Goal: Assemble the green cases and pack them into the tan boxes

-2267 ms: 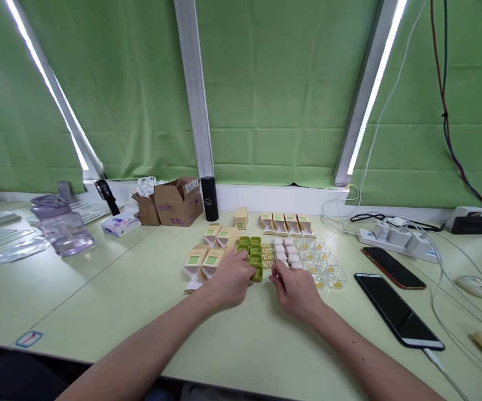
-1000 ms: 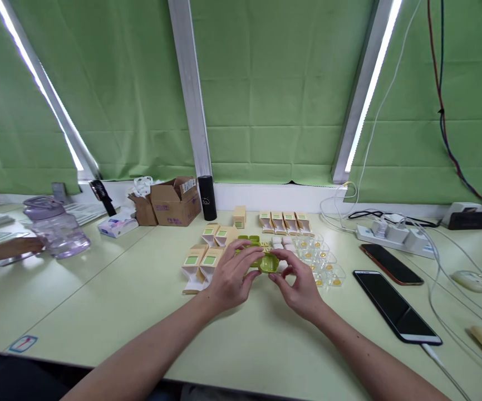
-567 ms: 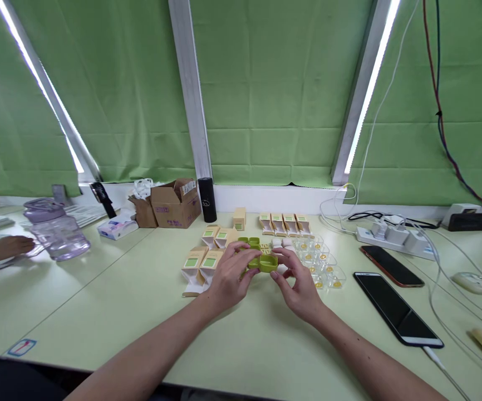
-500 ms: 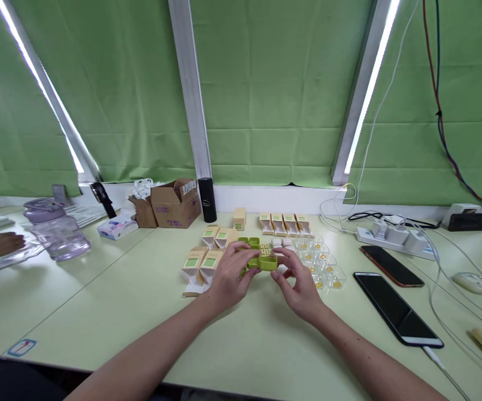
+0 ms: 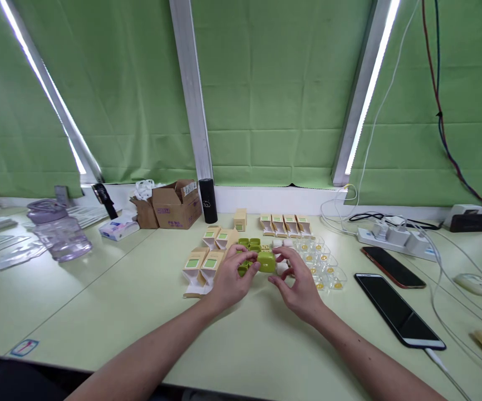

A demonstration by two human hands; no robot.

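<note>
A small glossy green case (image 5: 266, 262), rounded and closed, is held up above the table between my hands. My left hand (image 5: 233, 274) pinches its left side between thumb and fingers. My right hand (image 5: 296, 281) has its forefinger and thumb curved around the case's right edge. Behind my left fingers stand several green cases (image 5: 254, 243) in rows, partly hidden. Small white pieces (image 5: 283, 243) lie behind my right fingers. Clear plastic holders with yellow discs (image 5: 323, 258) are grouped right of my right hand. Opened kraft boxes with green labels (image 5: 211, 262) lie left of my left hand.
More kraft boxes (image 5: 286, 225) stand at the back. Two phones (image 5: 398, 309) and a power strip (image 5: 395, 239) with loose cables lie right. Leftward are a cardboard box (image 5: 176, 206), a black bottle (image 5: 208, 201), a tissue pack (image 5: 119, 227) and a purple jug (image 5: 59, 231).
The green case was open, its hollow parts showing; now it is closed with a smooth face towards me. Another person's hand at the far left has almost left the view.
</note>
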